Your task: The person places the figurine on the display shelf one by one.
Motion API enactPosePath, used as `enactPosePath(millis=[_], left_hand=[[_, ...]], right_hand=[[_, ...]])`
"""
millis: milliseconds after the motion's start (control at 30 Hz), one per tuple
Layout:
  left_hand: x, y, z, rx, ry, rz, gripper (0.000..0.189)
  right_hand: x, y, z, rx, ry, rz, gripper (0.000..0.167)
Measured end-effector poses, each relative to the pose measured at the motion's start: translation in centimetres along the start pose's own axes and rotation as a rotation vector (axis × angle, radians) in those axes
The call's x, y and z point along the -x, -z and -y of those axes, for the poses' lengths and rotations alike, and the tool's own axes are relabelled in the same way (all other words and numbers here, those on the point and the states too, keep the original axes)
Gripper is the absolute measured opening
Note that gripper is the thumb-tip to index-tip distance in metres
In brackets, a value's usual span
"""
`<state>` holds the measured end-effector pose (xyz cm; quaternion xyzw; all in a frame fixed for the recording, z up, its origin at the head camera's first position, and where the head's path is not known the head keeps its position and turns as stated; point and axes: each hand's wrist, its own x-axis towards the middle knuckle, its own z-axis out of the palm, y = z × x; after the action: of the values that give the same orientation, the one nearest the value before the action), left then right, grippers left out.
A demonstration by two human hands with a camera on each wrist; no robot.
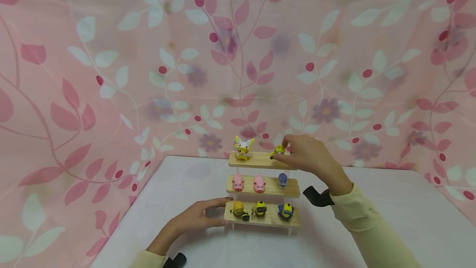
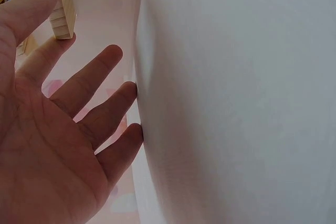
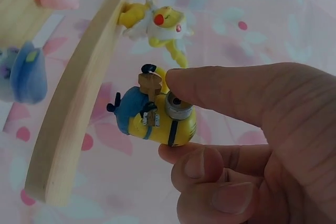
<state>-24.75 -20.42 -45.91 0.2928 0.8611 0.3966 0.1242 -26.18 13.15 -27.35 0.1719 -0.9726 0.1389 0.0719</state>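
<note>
Between thumb and fingers, my right hand (image 1: 310, 154) pinches a yellow minion figurine (image 3: 168, 119) with blue overalls and a round goggle. It is at the right end of the top shelf of a three-tier wooden display stand (image 1: 254, 161); in the right wrist view its feet show a small gap from the board (image 3: 79, 93). My left hand (image 1: 195, 218) holds the bottom shelf's left end, thumb at the front and index finger behind. The other fingers (image 2: 86, 82) spread out straight. A white-and-yellow figurine (image 1: 243, 149) stands on the top shelf's left end.
Two pink pig figurines (image 1: 238, 182) and a small blue figurine (image 1: 282, 180) occupy the middle shelf. On the bottom shelf are yellow minion figurines (image 1: 261, 209), one in dark blue (image 1: 286, 211) at the right. A white cloth (image 1: 178, 185) covers the table; a pink floral curtain (image 1: 238, 73) hangs behind.
</note>
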Motion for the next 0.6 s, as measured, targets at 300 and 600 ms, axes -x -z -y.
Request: enactPosePath(millis=[300, 600], left_hand=[[0.1, 0.0, -0.4, 0.02, 0.005, 0.006, 0.06], [0.1, 0.2, -0.4, 0.012, 0.009, 0.004, 0.06]], right_hand=[[-1.4, -1.5, 0.6, -0.008, 0.011, 0.013, 0.039], [-2.1, -2.3, 1.6, -0.041, 0.023, 0.026, 0.04]])
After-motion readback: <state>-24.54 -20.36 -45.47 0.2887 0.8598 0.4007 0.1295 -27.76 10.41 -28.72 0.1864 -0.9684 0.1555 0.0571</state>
